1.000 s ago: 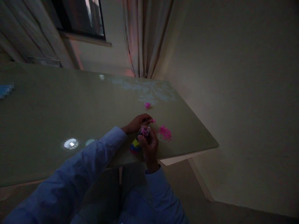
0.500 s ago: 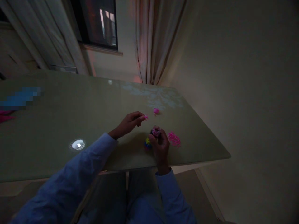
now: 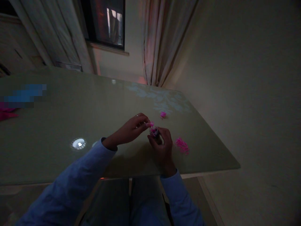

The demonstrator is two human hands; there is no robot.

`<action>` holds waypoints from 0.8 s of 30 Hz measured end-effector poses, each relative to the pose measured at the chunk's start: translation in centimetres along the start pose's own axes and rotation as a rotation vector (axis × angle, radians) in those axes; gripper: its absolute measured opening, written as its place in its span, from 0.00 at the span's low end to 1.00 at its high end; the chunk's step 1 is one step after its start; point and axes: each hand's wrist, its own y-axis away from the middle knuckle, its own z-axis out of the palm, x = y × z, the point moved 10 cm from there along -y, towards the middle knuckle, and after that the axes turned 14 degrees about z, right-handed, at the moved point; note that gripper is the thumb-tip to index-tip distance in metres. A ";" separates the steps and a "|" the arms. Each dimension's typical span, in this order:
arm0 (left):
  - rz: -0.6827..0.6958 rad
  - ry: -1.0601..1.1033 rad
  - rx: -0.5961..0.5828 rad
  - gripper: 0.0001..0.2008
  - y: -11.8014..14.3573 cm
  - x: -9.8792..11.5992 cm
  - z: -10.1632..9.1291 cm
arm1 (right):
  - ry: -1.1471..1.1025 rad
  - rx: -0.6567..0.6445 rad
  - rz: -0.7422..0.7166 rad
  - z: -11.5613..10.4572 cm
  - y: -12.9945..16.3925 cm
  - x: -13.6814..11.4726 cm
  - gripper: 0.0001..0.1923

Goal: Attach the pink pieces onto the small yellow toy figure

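Observation:
A small clear jar [image 3: 154,131] with pink bits inside is gripped between the thumb and fingers of my right hand [image 3: 164,147], its mouth tilted up toward me. At the jar's rim, my left hand [image 3: 131,129] pinches a bit of pink material [image 3: 151,124]. Whether that bit touches the jar is hard to make out. To the right of my right hand lies a loose pile of thin pink pieces [image 3: 182,146]. Farther back on the table sits a small pink lump [image 3: 163,115], its kind unclear in the dim light. My right fingers hide the lower part of the jar.
The glossy greenish table [image 3: 94,106] has a front edge near my lap and ends at the right before a bare wall [image 3: 235,78]. A blurred blue item [image 3: 25,93] and a pink item [image 3: 8,115] lie far left. Curtains [image 3: 154,44] hang behind.
My left hand has come in to the jar's mouth with the pink bit. The yellow and blue patch beside my right hand is out of sight. The whole view has shifted slightly.

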 end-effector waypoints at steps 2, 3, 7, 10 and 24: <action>-0.008 -0.017 -0.040 0.14 0.0 0.3 0.1 | 0.022 -0.003 -0.032 0.1 0.1 -0.3 0.16; -0.009 -0.028 -0.056 0.14 0.0 0.4 0.2 | 0.031 -0.005 -0.043 0.1 0.2 -0.4 0.17; -0.014 -0.081 -0.101 0.12 0.1 0.8 0.4 | 0.043 -0.011 -0.065 0.3 0.3 -0.4 0.18; -0.016 -0.109 -0.129 0.11 0.2 0.8 0.8 | 0.046 -0.021 -0.094 0.5 0.4 -0.6 0.18; -0.110 0.012 -0.098 0.09 0.1 -0.4 -0.3 | 0.026 -0.069 -0.046 0.9 0.5 -0.5 0.17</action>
